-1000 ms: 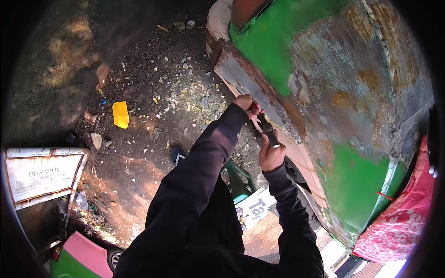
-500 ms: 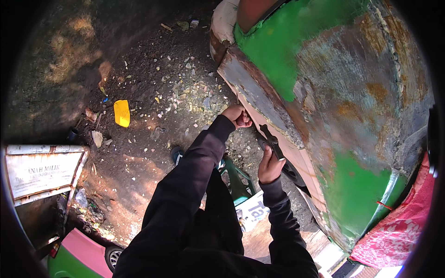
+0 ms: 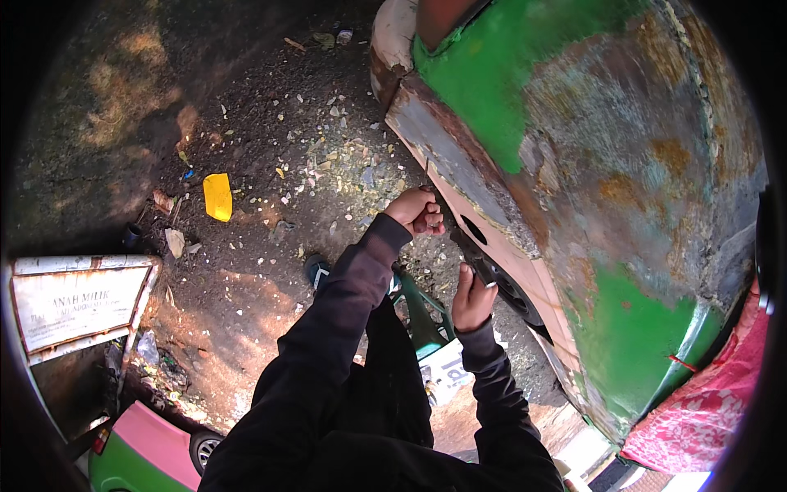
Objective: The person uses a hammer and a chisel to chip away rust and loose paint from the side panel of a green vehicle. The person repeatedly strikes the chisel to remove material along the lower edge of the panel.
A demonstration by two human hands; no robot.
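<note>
Beside the lower edge of a patchy green vehicle body (image 3: 484, 176) my left hand (image 3: 416, 211) is closed round a thin chisel-like rod (image 3: 427, 168). Only the rod's slim end sticks up past the fist, close to the pinkish lower panel. My right hand (image 3: 474, 302), lower and to the right, grips a dark hammer (image 3: 472, 258) near the wheel opening. The hammer's outline is partly blurred, with a pale end by the thumb. Its dark head points toward my left fist, with a small gap between them. Bare grey and rusty patches cover much of the panel.
A green stool-like stand (image 3: 422, 328) and a white plate (image 3: 447, 369) are between my legs and the vehicle. Chips litter the ground around a yellow piece (image 3: 217, 198). A rusty-framed sign (image 3: 82, 303), a pink-and-green car (image 3: 156, 443) and red patterned cloth (image 3: 697, 418) lie around.
The hammer has tilted and shifted slightly left, toward my left fist, with my right hand. My left hand has stayed nearly in place, and the rod shows more clearly above it.
</note>
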